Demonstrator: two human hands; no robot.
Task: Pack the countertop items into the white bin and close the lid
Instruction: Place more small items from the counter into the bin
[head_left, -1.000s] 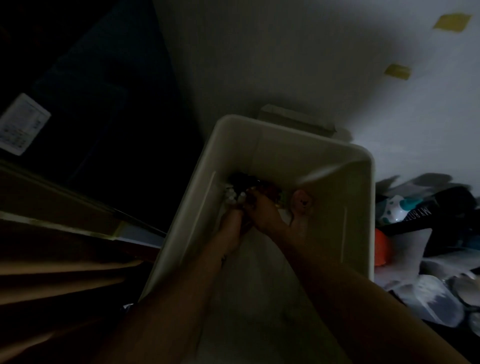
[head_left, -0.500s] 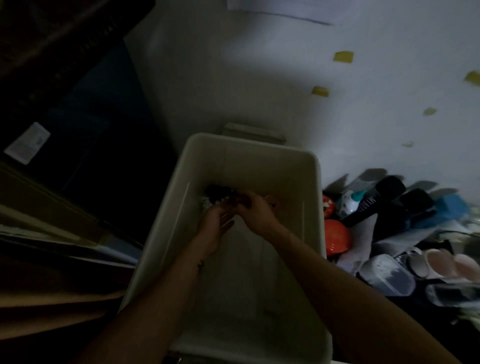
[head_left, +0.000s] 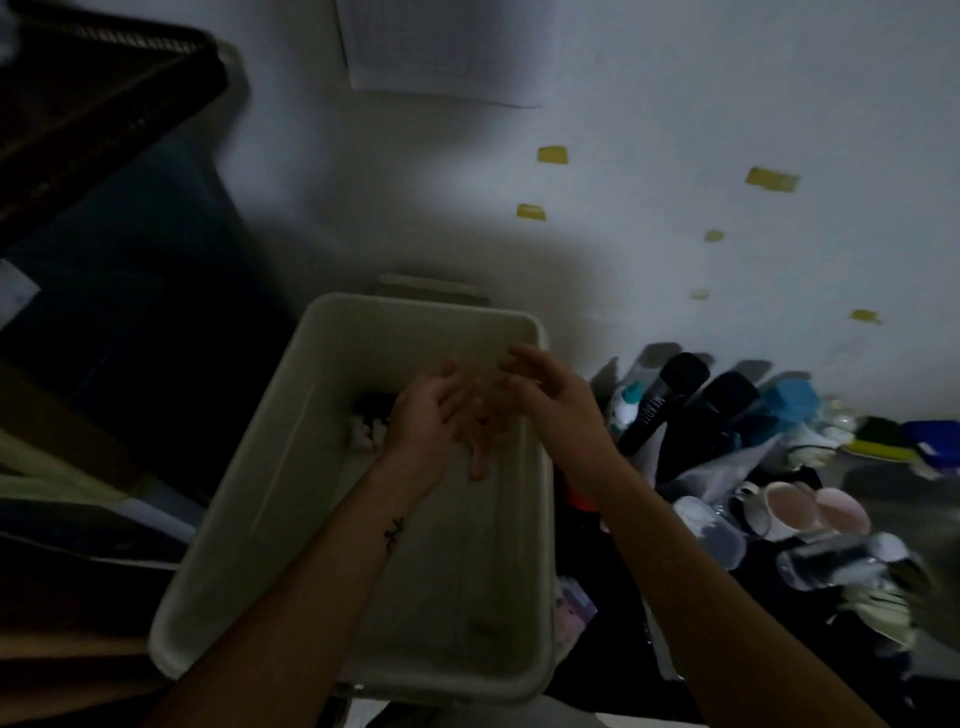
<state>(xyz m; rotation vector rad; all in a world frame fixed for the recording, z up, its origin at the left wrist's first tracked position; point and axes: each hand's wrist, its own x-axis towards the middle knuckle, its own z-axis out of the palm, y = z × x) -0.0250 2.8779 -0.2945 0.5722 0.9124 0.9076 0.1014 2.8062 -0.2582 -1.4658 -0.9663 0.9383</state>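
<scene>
The white bin (head_left: 270, 499) stands open in front of me in dim light. At its far end lie small dark and white items (head_left: 370, 423), partly hidden. My left hand (head_left: 431, 415) and my right hand (head_left: 545, 389) hover side by side above the bin's far half, fingers loosely spread and blurred, holding nothing. To the right of the bin lies the pile of countertop items: a tall black bottle (head_left: 660, 402), a small white bottle with a teal cap (head_left: 626, 408), a pink-lined mug (head_left: 784, 506) and a clear container (head_left: 714, 530).
A blue object (head_left: 792, 397) and a yellow-green sponge (head_left: 878, 439) lie farther right. A white wall with yellow tape pieces (head_left: 553, 155) rises behind. Dark furniture (head_left: 130, 291) and stacked boards (head_left: 62, 467) fill the left. A pale flat piece (head_left: 431, 286) shows behind the bin.
Both hands have lifted out of the bin's far end and let go of the items there. The view has tilted up and right, showing more of the pile.
</scene>
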